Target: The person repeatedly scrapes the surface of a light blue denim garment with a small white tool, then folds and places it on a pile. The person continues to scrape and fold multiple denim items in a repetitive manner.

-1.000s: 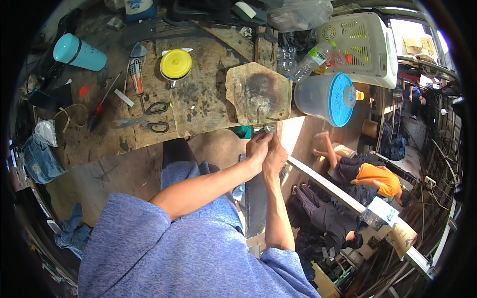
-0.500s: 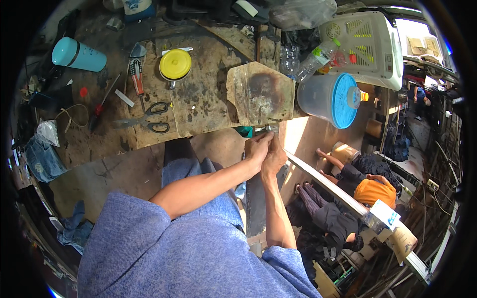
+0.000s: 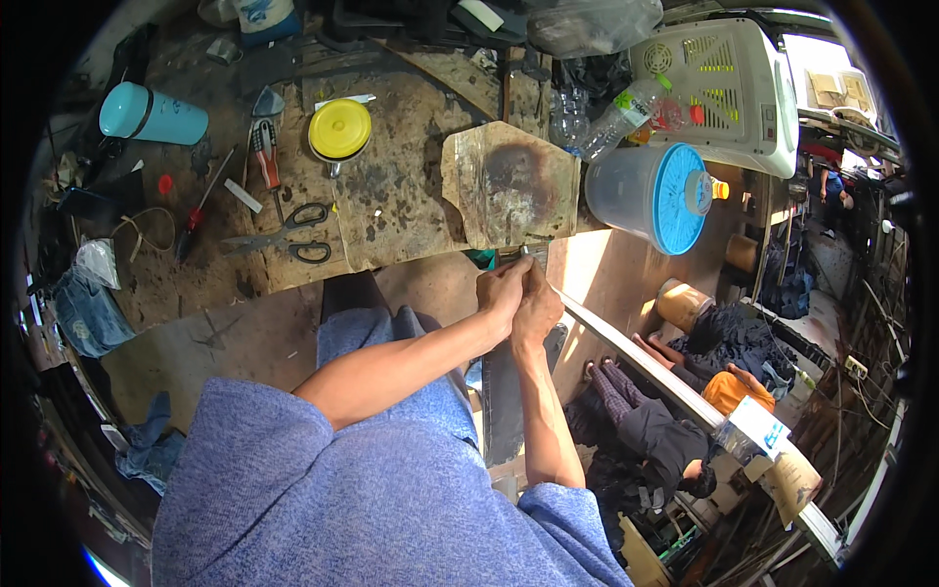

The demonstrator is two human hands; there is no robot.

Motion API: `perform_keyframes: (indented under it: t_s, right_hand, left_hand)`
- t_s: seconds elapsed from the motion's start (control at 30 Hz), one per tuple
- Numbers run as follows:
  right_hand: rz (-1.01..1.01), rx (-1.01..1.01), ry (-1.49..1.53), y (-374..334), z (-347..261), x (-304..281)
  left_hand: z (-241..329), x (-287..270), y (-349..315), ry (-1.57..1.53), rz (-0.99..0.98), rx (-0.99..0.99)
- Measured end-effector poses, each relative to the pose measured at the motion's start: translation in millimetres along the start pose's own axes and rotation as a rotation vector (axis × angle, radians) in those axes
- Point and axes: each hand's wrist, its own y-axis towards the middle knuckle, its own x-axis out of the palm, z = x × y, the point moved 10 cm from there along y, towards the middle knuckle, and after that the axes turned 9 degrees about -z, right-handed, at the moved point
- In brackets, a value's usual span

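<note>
My left hand (image 3: 500, 293) and my right hand (image 3: 536, 311) are pressed together at the front edge of the wooden workbench (image 3: 406, 220). Both have their fingers closed around something small and pale at their tips, too hidden to name. Just beyond the fingertips, a worn, stained board (image 3: 514, 186) lies on the bench edge. A bit of green (image 3: 481, 258) shows beside my left hand, under the bench edge. From beside my right hand a long pale metal bar (image 3: 636, 354) runs off to the lower right.
Scissors (image 3: 293, 235), a red-handled screwdriver (image 3: 196, 213), a red-and-grey-handled tool (image 3: 265, 157), a yellow-lidded mug (image 3: 339, 129) and a blue tumbler (image 3: 154, 113) lie or stand leftward. Rightward are a blue-lidded tub (image 3: 636, 191), plastic bottles (image 3: 626, 117) and a pale carrier (image 3: 719, 93). Two people sit lower right.
The person in orange at the right has shifted down and right, uncovering more of a round stool and dark cloth. My hands stay together in nearly the same place.
</note>
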Motion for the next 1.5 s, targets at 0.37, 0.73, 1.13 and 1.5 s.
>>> perform_keyframes:
  t_s: [0.37,0.73,1.13,1.5]
  right_hand:
    - [0.051,0.053,0.829,-23,42,-2]
    - [0.057,0.053,0.881,-75,28,-53]
    - [0.176,0.017,0.578,-120,9,-99]
    - [0.244,0.107,0.543,-150,6,-109]
  left_hand:
    - [29,28,-39,0.431,-0.24,0.173]
    - [41,42,-82,0.502,-0.567,0.071]
    - [37,45,-112,0.632,-0.693,0.095]
    - [25,43,-121,0.735,-0.702,0.013]
